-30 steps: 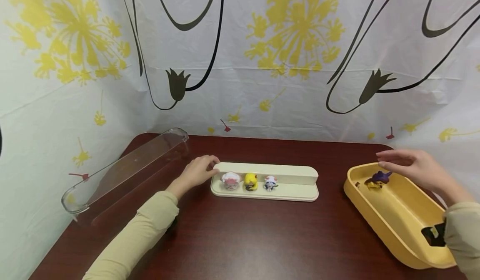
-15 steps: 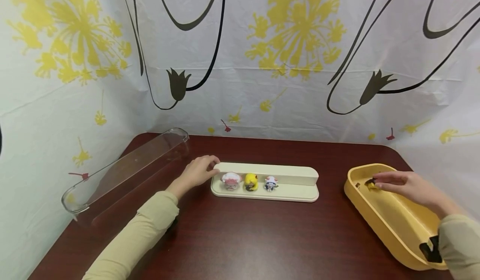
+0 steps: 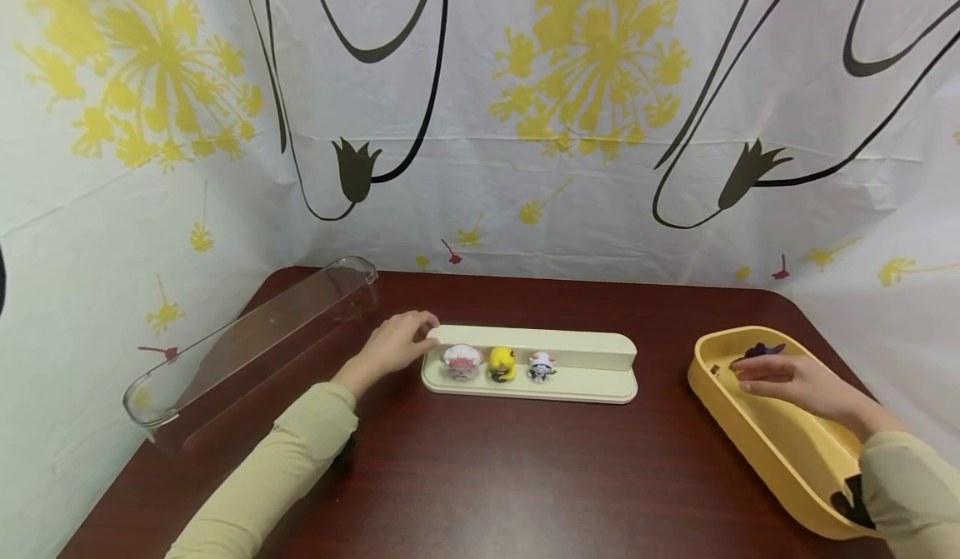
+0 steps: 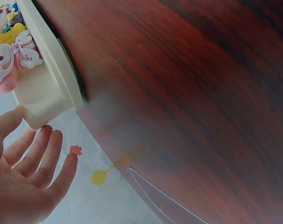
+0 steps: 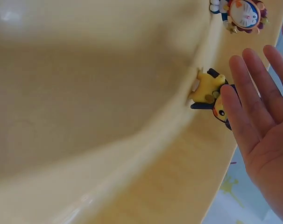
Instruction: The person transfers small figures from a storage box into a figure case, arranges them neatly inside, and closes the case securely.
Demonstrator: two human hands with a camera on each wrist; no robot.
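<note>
Right hand: fingers extended, no grip apparent, beside a Pikachu-like figurine in the yellow tray; contact unclear. Left hand: loosely spread, touching the cream display base's end. Suggest: pinch figurine's body, lift straight, keep base steady.

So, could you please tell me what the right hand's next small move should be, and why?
Probably the right hand should gently pinch the yellow figurine in the bin: its fingers overlap that figurine in the wrist view, apparently without gripping it, and the cream stand shows bare space right of its three figurines.
</note>
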